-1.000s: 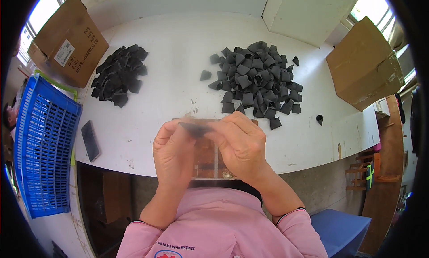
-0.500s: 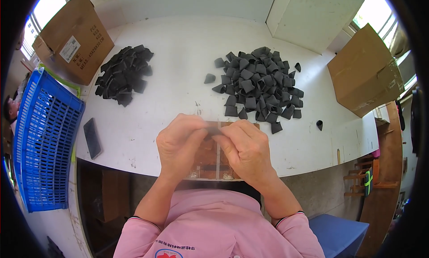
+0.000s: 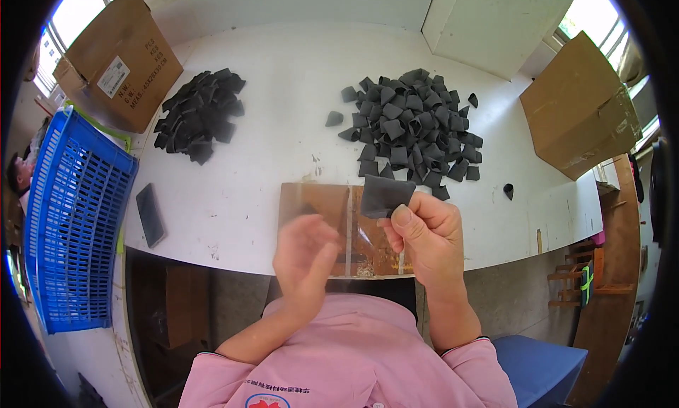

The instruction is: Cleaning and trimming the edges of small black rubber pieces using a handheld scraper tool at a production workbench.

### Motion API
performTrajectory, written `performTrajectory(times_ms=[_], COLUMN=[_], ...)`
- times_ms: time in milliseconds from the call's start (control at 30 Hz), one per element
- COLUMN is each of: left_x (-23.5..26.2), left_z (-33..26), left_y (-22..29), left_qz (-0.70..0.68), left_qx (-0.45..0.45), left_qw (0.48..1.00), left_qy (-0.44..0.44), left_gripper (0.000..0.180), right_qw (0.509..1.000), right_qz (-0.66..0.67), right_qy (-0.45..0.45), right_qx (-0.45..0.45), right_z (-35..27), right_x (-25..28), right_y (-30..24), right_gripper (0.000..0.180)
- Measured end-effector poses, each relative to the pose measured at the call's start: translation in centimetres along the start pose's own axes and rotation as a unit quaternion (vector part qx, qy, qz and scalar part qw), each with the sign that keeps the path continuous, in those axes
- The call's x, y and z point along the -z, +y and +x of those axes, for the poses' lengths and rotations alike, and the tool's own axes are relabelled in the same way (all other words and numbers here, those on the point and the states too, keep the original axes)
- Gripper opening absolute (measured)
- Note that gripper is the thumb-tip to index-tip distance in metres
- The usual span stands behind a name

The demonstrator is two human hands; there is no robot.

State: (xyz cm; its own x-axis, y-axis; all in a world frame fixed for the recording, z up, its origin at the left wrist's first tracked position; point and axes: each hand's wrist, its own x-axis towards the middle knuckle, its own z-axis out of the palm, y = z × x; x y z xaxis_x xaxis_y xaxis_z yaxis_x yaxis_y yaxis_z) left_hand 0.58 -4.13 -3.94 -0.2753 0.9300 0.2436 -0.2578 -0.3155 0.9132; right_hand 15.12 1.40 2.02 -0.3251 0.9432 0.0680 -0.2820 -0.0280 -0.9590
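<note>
My right hand pinches a dark grey flat piece of foam-like material by its lower right corner, thumb on top. The piece is held up over the right part of a brown board, which lies at the table's front edge with a pale strip down its middle. Over the board's left part is my left hand, slightly blurred, thumb apart from the curled fingers and nothing visible in it. Beyond the right hand lies a large heap of folded dark grey pieces. A pile of flat dark pieces sits at the far left.
A phone lies at the table's left, beside a blue plastic basket. Cardboard boxes stand at the back left and right. Single folded pieces lie around the heap, one near the right. A blue stool is below right.
My hands, together over the board before, have parted. The right has moved right with the grey piece, now plainly visible; the left has let go and drawn back toward me.
</note>
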Motion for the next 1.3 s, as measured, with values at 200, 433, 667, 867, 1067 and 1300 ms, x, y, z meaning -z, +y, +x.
performTrajectory(times_ms=[200,433,667,867,1067,1300], left_x=[-1.3,0.0,0.9,5.3,8.2,6.7], left_z=[-1.6,-1.6,-2.6,2.8,5.1,4.5], left_y=[-0.8,-1.6,-3.3,-6.7,-8.7,-6.3], left_qz=[-0.06,0.031,0.179,0.464,0.582,0.535], left_qx=[0.099,0.166,0.137,-0.045,0.026,-0.216], left_qw=[0.993,0.985,0.972,0.883,0.812,0.811], left_qy=[-0.011,0.025,-0.067,0.061,-0.046,-0.096], left_gripper=[0.025,0.01,0.014,0.025,0.018,0.011], right_qw=[0.981,0.982,0.974,0.969,0.977,0.959], right_qz=[0.111,-0.174,-0.184,-0.117,-0.11,-0.1], right_qy=[0.01,0.036,0.003,0.217,0.07,-0.026], right_qx=[-0.16,-0.06,-0.131,0.011,-0.17,-0.265], right_z=[-3.1,-3.7,-3.4,3.9,-0.6,-1.7], right_x=[0.2,0.8,2.1,6.6,4.2,1.0], right_y=[5.5,6.4,7.8,5.6,9.7,11.2], right_gripper=[0.024,0.022,0.017,0.021,0.017,0.023])
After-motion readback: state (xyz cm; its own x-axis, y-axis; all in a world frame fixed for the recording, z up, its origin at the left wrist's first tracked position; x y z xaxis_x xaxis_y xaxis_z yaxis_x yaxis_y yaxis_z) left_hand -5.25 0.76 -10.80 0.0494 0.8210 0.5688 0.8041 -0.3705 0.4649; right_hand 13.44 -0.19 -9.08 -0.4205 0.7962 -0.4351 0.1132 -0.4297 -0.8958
